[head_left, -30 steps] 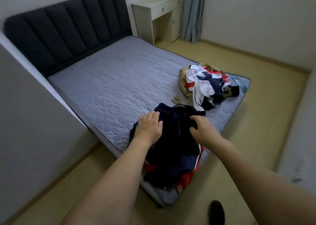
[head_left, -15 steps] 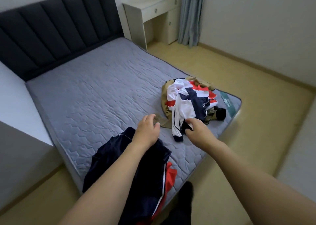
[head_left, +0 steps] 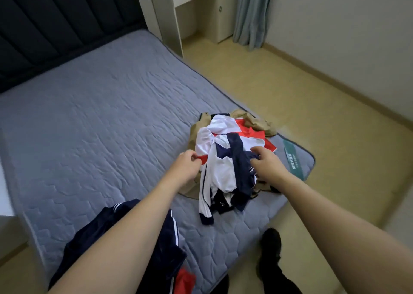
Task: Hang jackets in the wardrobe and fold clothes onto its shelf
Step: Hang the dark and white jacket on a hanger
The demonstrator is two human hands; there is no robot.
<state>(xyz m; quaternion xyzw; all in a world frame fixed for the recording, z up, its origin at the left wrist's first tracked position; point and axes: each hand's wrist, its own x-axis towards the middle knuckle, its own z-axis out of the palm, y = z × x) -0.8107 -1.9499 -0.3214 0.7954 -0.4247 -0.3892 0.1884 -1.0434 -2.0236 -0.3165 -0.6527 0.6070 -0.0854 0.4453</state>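
Head view: a white, navy and red jacket [head_left: 220, 159] lies crumpled on a tan garment [head_left: 254, 123] near the foot corner of the grey mattress [head_left: 89, 126]. The left hand [head_left: 186, 167] pinches a red edge of the jacket between thumb and curled fingers. The right hand [head_left: 266, 163] has its fingers curled into the navy panel, gripping the cloth. A second, dark navy garment [head_left: 125, 237] with white stripes and a red patch hangs over the near edge of the mattress, under the left forearm.

The jacket looks light, soft and limp, probably smooth sportswear that slides and sags; it would lift best by the collar or shoulders, so the sleeves hang free for a hanger.

A green label [head_left: 293, 161] at the mattress corner carries pale characters, too blurred to read. No brand shows on the clothes.
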